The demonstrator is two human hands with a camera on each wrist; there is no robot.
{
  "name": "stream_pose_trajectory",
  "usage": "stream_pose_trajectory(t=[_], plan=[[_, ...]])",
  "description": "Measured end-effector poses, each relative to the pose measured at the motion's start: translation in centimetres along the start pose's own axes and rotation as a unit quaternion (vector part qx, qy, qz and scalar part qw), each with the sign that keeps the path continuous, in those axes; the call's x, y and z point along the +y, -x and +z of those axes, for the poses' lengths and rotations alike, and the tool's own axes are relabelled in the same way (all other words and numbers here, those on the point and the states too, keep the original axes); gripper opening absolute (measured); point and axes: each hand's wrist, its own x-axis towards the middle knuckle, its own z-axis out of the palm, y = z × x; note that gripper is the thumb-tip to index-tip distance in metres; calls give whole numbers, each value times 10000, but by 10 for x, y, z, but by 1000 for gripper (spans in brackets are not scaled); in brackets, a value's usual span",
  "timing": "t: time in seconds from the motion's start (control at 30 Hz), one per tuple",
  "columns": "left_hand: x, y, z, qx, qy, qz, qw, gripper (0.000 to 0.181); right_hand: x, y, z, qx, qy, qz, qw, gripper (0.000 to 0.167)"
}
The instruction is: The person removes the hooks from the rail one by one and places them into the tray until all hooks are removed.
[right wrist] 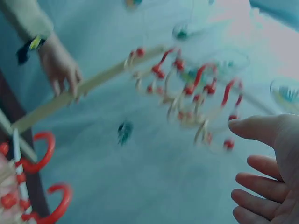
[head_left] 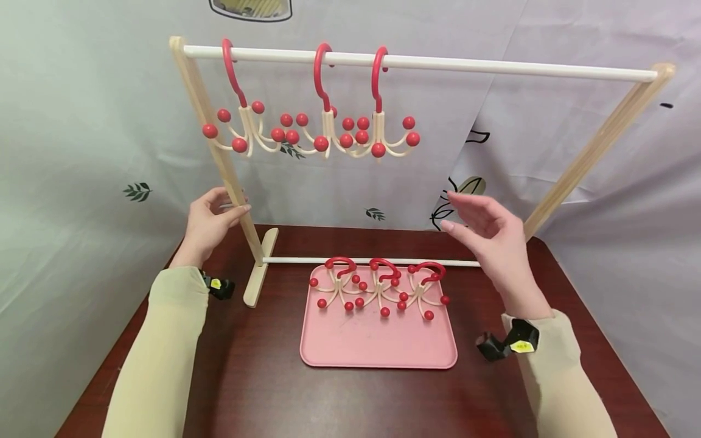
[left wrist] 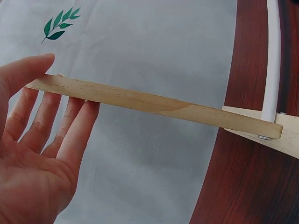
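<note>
My left hand point(head_left: 207, 226) holds the left wooden post point(left wrist: 140, 99) of a rack, thumb on one side and fingers on the other. Raised in the air on the right, my right hand point(head_left: 495, 243) has its thumb and fingers spread apart, holding nothing. Three claw-shaped hangers hang by red hooks from the white top rod point(head_left: 493, 65): a left one point(head_left: 246, 121), a middle one point(head_left: 327, 125) and a right one point(head_left: 378, 128). Cream prongs on each end in red balls. Below, three similar hangers point(head_left: 380, 289) lie on a pink tray point(head_left: 378, 344).
The rack's right post point(head_left: 597, 146) leans behind my right hand. A white lower rod point(head_left: 290, 260) runs behind the tray, and a wooden foot point(head_left: 257, 283) stands on the dark red table point(head_left: 263, 377). Pale printed cloth point(head_left: 126, 121) surrounds the table.
</note>
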Motion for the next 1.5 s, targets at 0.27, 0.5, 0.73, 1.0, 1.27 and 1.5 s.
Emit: stream_pose_trajectory(t=[0.27,0.5,0.73,1.0,1.27,1.5], plan=[[2,1,0,26,22,26,10000,53,-62,-37,23,-133,-628,-829,9945,46],[2,1,0,7,-7,27,10000,53,-96,-67,54,-293,-271,-966,9945,44],[2,1,0,18,8,48,10000,52,-90,-104,74,-466,-14,-815,9956,47],[3,2,0,12,17,49,10000,53,-88,-124,88,-594,272,-566,9963,51],[0,0,0,39,105,100,9999,49,-82,-129,86,-306,49,-755,9967,39],[-4,-3,-1,24,149,102,9998,48,-77,-131,74,217,-56,-817,9964,24]])
